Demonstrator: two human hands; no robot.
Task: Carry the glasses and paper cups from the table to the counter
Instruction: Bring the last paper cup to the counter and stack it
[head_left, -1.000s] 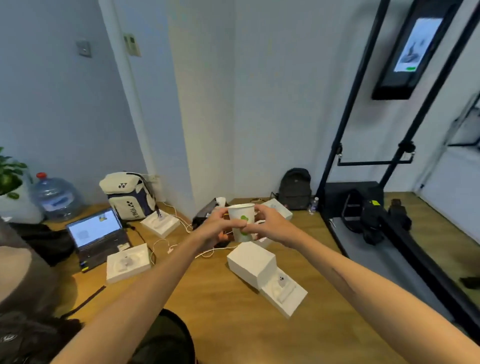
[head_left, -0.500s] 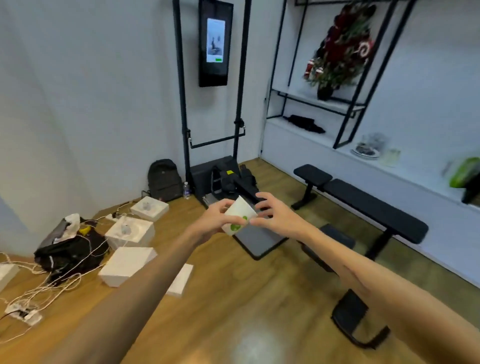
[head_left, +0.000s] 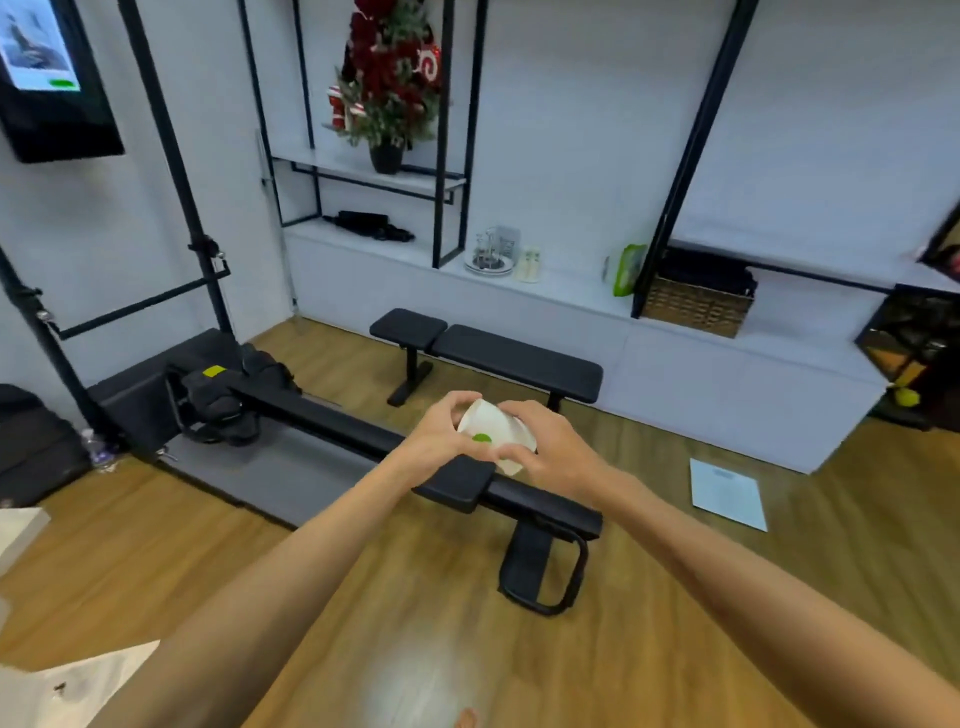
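Cup (head_left: 496, 434) out front, white paper with a green dot, tilted hard on its side and pinched between both hands at arm's length above the wood floor. Left hand (head_left: 441, 441) wraps the narrow base end, fingers curled over the top; right hand (head_left: 550, 449) closes on the rim end, thumb underneath. Both are shut on it, neither gaping.

Light as anything, this one, and soft-walled: squeeze mid-body and it will likely buckle. The rolled rim and the base ring look like the stiff parts, so those are the places to hold, which is roughly where the fingers sit. Paper gives decent friction, so slipping seems unlikely; crushing is the bigger worry. Whether it is one cup or a nested few, I cannot tell.

Across the room runs the white counter (head_left: 571, 293), with a tray of glassware (head_left: 489, 257) and a cup stack (head_left: 529, 264) already standing on it, well apart from the hands. A black bench (head_left: 514, 353) sits between.
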